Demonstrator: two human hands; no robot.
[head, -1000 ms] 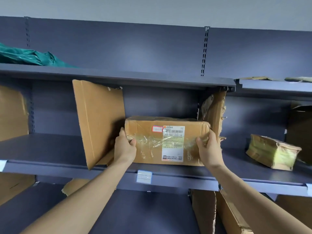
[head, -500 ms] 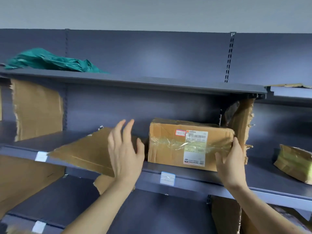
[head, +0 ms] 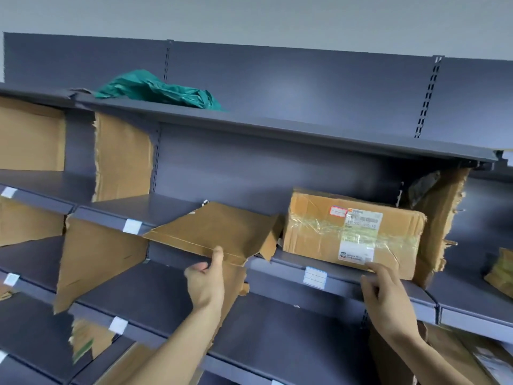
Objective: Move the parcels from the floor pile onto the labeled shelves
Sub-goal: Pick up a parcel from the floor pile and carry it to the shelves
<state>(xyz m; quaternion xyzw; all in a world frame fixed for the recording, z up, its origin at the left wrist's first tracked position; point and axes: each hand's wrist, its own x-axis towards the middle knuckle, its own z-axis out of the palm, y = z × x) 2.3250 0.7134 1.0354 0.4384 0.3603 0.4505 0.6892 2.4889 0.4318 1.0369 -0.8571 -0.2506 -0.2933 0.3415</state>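
Observation:
A brown taped parcel (head: pixel 319 229) with a white shipping label stands on the middle grey shelf (head: pixel 280 276), against a torn cardboard divider (head: pixel 441 218) on its right. To its left a fallen cardboard divider (head: pixel 219 226) lies flat and juts over the shelf's front edge. My left hand (head: pixel 206 282) pinches that fallen sheet at its front edge, thumb on top. My right hand (head: pixel 384 290) is below the parcel's lower front corner, fingers loosely bent at the shelf lip; it holds nothing.
A green plastic bag (head: pixel 158 90) lies on the top shelf. More cardboard dividers (head: pixel 122 157) stand along the shelves at left and below. White label tags (head: pixel 315 277) mark the shelf fronts. Another yellowish parcel (head: pixel 502 270) shows at the right edge.
My left hand dropped from open in the air to pinching the fallen divider's front edge. My right hand came off the parcel's side and sank to the shelf lip. The view swung left.

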